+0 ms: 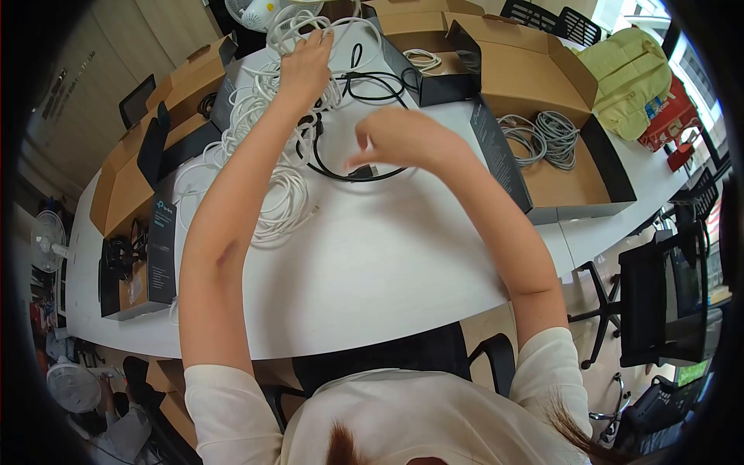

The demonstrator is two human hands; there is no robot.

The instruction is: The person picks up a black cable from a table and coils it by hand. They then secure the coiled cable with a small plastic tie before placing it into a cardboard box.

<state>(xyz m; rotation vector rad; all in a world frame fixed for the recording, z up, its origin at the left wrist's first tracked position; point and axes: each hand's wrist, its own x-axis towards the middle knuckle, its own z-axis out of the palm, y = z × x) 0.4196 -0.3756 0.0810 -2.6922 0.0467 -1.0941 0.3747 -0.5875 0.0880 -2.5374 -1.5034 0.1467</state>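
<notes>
My left hand (304,71) reaches to the far end of a tangled pile of white cables (246,116), its fingers curled onto the white cable (288,29) there. Over the table, my right hand (399,137) is held with fingers bent and a gap between thumb and fingers; nothing shows in it. Close by its fingertips lies a black cable (329,172) with a dark plug (361,173) at its end. More black cable loops (373,87) lie farther back. A coiled white cable (280,208) rests nearer my body.
Open cardboard boxes surround the pile: one with grey cables (552,139) at right, one with a white coil (422,60) behind, and two at left holding black cables (206,105) and black adapters (122,252). A yellow backpack (626,77) sits at the right end.
</notes>
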